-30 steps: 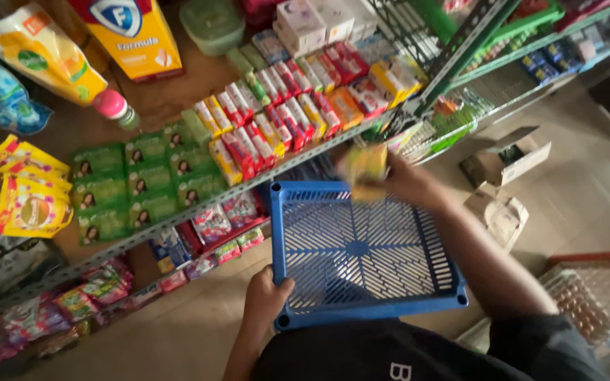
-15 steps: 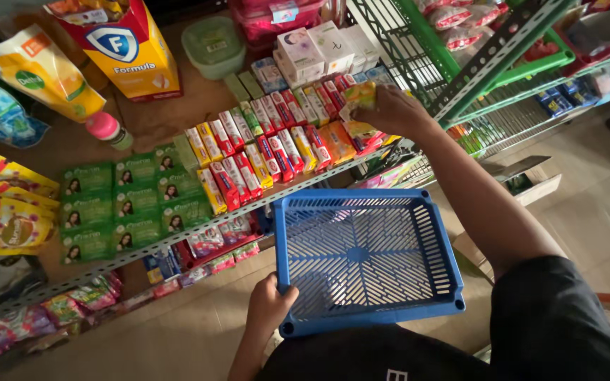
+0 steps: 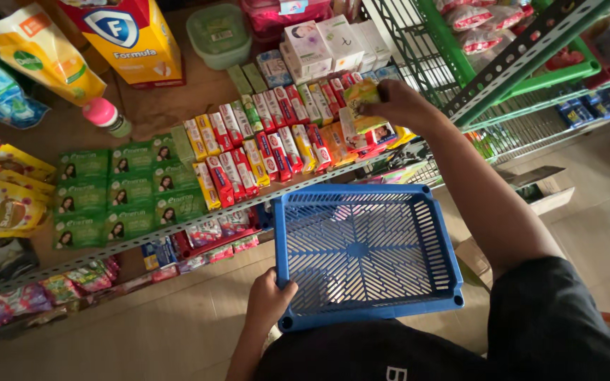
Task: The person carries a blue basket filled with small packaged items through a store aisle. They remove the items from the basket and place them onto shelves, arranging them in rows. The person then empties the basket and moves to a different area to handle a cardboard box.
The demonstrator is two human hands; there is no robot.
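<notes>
My left hand (image 3: 268, 302) grips the near left corner of an empty blue slotted plastic basket (image 3: 433, 233), held level below the shelf edge. My right hand (image 3: 402, 104) reaches up to the shelf and is closed on a small yellow-green packet (image 3: 359, 94), held over the right end of the rows of small red, yellow and orange boxes (image 3: 262, 144). Orange and white boxes (image 3: 351, 137) lie just under the packet.
Green packets (image 3: 125, 190) fill the shelf's left part, yellow pouches (image 3: 1, 190) further left. A big yellow and red carton (image 3: 125, 35), a green tub (image 3: 219, 32) and white boxes (image 3: 323, 42) stand behind. A green wire rack (image 3: 503, 49) rises at right; a cardboard box (image 3: 538, 187) sits on the floor.
My right hand has risen from the basket's far edge to the shelf with the yellow packet. The basket has stayed in my left hand.
</notes>
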